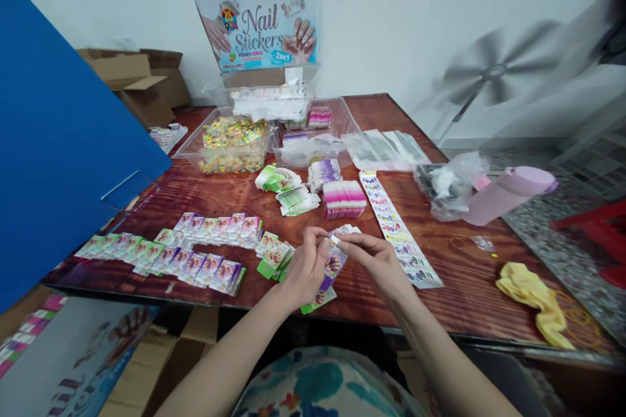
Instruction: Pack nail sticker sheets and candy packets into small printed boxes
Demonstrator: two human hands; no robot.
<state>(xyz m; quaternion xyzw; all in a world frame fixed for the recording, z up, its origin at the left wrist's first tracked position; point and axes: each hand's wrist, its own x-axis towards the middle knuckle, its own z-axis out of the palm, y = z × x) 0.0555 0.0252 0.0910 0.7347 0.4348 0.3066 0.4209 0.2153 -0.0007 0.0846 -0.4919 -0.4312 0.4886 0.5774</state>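
My left hand [306, 267] and my right hand [374, 259] meet over the front of a wooden table [469, 293]. Both pinch a small stack of nail sticker packets [335, 264], a strip of them hanging down toward the table edge. Left of my hands lie rows of finished sticker packets [195, 251] spread flat. A long nail sticker sheet [396, 228] lies just right of my right hand. Behind are piles of pink and purple sticker cards [343, 199] and green ones [278, 179].
Clear plastic trays [235, 143] of colourful bits and stickers stand at the back under a "Nail Stickers" display card [259, 13]. A pink bottle [508, 194], plastic bag [445, 186] and yellow cloth [535, 303] lie right. A blue board [53, 143] leans left; cardboard boxes [137, 78] behind.
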